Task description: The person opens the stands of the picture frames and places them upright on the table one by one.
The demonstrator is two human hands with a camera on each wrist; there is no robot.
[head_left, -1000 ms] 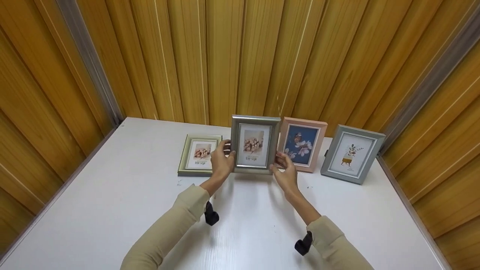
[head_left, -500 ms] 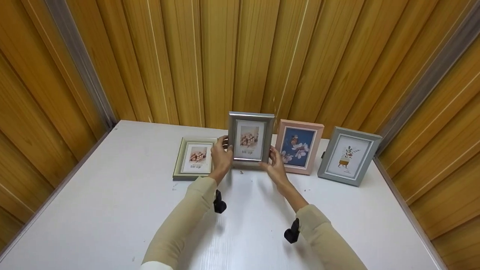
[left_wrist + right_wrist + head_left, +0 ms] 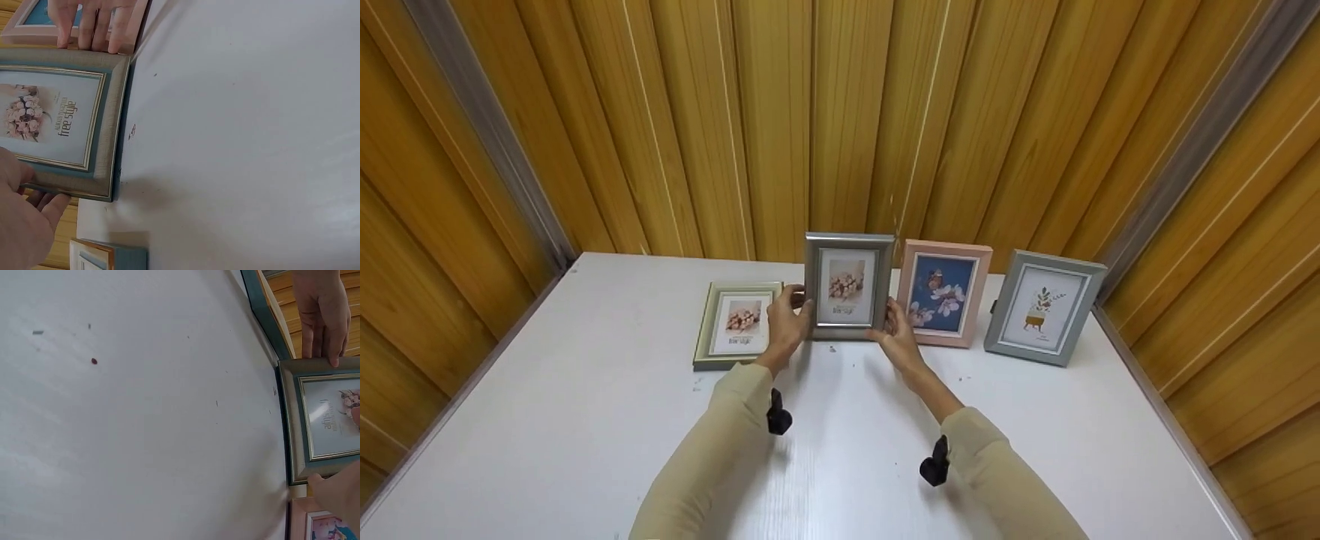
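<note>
A grey-brown picture frame (image 3: 846, 289) with a bouquet print stands upright, lower edge at or just above the table, in the head view's middle. My left hand (image 3: 787, 325) grips its left side, thumb in front and fingers behind. On the opposite side, my right hand (image 3: 898, 339) holds the lower right corner, thumb at the front. Both hands also show on this frame in the left wrist view (image 3: 109, 124) and the right wrist view. Left of it a pale green picture frame (image 3: 735, 324) lies on the table, partly covered by my left hand.
A pink picture frame (image 3: 945, 292) with a blossom print stands close on the right. Beyond it a grey-green picture frame (image 3: 1044, 307) stands tilted back. The white table (image 3: 840, 450) meets wood-patterned walls (image 3: 780, 112) at the back and sides. Small specks dot the tabletop.
The grey-brown frame has come down and back beside the pink frame, with both hands holding it throughout. The head view has shifted slightly; the other frames stay in place.
</note>
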